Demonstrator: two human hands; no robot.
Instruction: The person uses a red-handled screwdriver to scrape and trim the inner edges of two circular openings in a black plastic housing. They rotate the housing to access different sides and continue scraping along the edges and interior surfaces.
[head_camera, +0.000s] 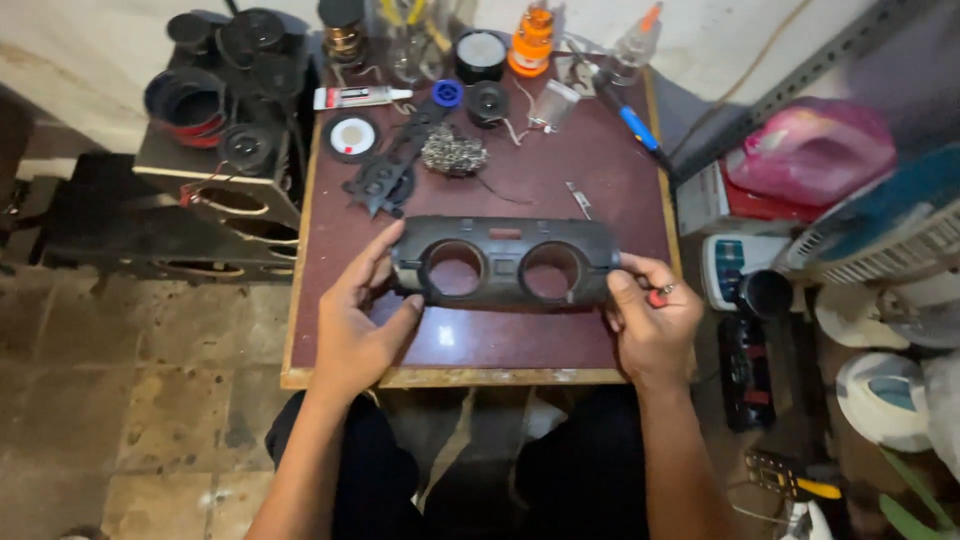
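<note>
You hold a black plastic panel (503, 262) with 2 round openings side by side, and you keep it low over the near half of the bench (600, 170), its long side running left to right. Your left hand (358, 318) grips the panel's left end, thumb pressed on the front edge and fingers spread up along the side. Your right hand (652, 322) closes on the right end, thumb on the front face, and it also pinches a small red-tipped object (657, 297) against the palm; you cannot tell what that object is.

Behind the panel on the dark red bench top lie a tangle of metal wire (452, 152), a flat black strip with holes (385, 178), a round disc with a white centre (353, 135), a white tube of adhesive (360, 96), a small blue ring (447, 94) and a blue-handled tool (630, 118). An orange bottle (531, 40) and a clear bottle with an orange tip (635, 44) stand at the far edge.

To the left of the bench, several black speaker cones (245, 148) sit on a dark cabinet. To the right, a pink plastic bag (812, 150) lies among household appliances on the floor.
</note>
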